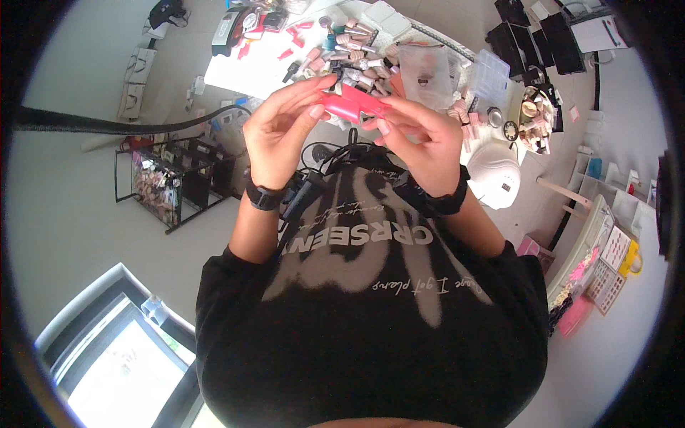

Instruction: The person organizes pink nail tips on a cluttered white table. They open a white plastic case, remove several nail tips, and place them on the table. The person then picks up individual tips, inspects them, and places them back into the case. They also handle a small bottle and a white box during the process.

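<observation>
Between both hands, above the near edge of the table, is a glossy pinkish-red plastic clip-like piece (pixel 342 108). My left hand (pixel 286 125) pinches its left end between thumb and fingers. My right hand (pixel 425 131) grips the right end of a flatter red part (pixel 365 100), which lies against the first. Whether the two parts are joined cannot be told. Beyond the hands, several small red plastic pieces (pixel 285 54) lie on the brightly lit white tabletop (pixel 227 69). A heap of nail polish bottles (pixel 356 51) is just past my fingertips.
A clear plastic bag (pixel 424 75) and a clear lidded box (pixel 491 75) lie right of the bottles. A white nail lamp (pixel 495 174) stands at the right, near a full basket (pixel 537 120). A black-framed rack (pixel 176 184) stands on the floor at left.
</observation>
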Demonstrator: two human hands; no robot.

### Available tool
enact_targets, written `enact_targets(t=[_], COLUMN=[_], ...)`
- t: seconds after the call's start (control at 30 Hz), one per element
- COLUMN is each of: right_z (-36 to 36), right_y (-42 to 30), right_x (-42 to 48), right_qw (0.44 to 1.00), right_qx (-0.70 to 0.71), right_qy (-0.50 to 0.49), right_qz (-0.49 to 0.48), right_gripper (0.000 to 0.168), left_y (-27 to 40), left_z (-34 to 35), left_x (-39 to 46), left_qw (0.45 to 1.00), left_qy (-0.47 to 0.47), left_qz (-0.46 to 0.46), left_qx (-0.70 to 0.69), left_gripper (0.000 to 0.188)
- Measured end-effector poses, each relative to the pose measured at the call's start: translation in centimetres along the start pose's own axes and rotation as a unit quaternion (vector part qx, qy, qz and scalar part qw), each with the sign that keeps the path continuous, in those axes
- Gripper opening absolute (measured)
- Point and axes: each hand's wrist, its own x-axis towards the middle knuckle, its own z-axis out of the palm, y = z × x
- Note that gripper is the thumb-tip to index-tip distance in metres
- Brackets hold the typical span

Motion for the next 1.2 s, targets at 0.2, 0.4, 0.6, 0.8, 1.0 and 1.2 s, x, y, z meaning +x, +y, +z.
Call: enact_targets(t=[0.2,0.4,0.6,0.8,1.0,1.2], right_z=[-0.5,-0.4,1.1,3.9,6.3,8.5], right_y=[0.1,0.0,2.5,6.8,10.5,13.7], right_x=[-0.2,-0.2,0.4,2.4,5.0,6.2], right_qw=[0.994,0.991,0.990,0.976,0.958,0.942], right_qx=[-0.103,-0.125,-0.057,0.034,-0.034,-0.107], right_qy=[0.005,-0.038,-0.080,-0.062,-0.049,-0.011], right_qz=[-0.040,-0.007,0.106,0.204,0.281,0.318], right_gripper=[0.029,0.026,0.023,0.024,0.029,0.031], left_y=[0.7,0.4,-1.6,-5.7,-14.5,-23.2], left_z=[-0.3,-1.7,-4.1,-7.5,-16.9,-29.6], left_x=[0.0,0.5,0.5,0.9,3.7,7.4], left_qw=[0.996,0.987,0.977,0.978,0.977,0.925], left_qy=[-0.025,-0.071,-0.122,-0.125,0.068,0.303], left_qz=[0.010,0.040,-0.123,-0.149,-0.204,-0.230], left_qx=[0.082,0.140,0.128,0.076,-0.017,0.021], left_gripper=[0.025,0.020,0.021,0.027,0.024,0.030])
